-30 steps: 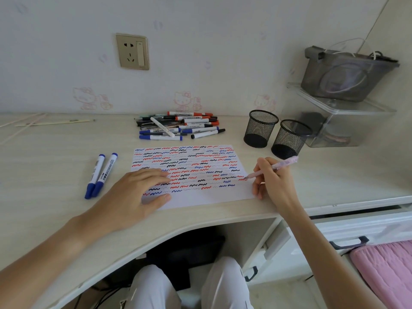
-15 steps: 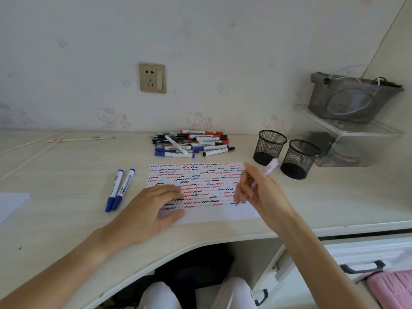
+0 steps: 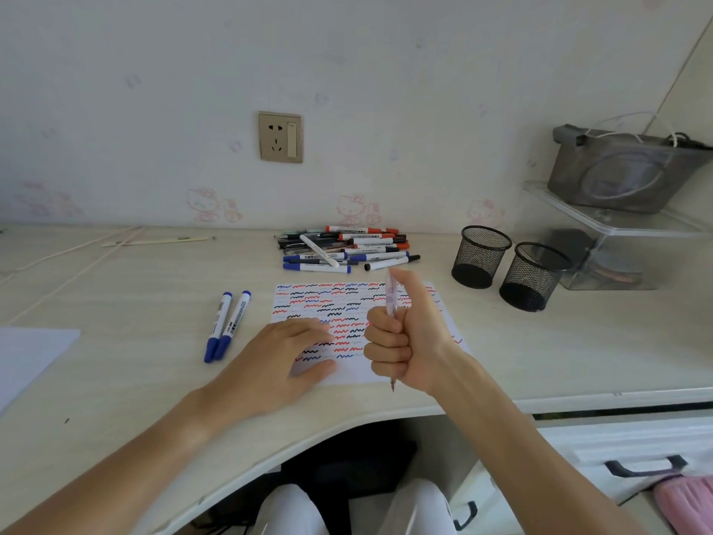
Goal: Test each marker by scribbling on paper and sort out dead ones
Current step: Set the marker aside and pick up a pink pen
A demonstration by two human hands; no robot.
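Pale desktop [image 3: 115, 303] carries the scribbled paper [image 3: 347, 303], pinned under the left hand [image 3: 285, 361] with flat, relaxed fingers so it cannot slide, while the right hand [image 3: 405, 341] fists around an upright pink pen [image 3: 390, 299], probably to click it.

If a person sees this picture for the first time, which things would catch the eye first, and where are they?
The eye falls first on the right hand, in the middle, fist closed round a pale pink pen that stands upright above the sheet of paper full of red, blue and black scribbles. The left hand lies flat on that sheet. Behind it is a pile of markers; to the right stand two black mesh cups.
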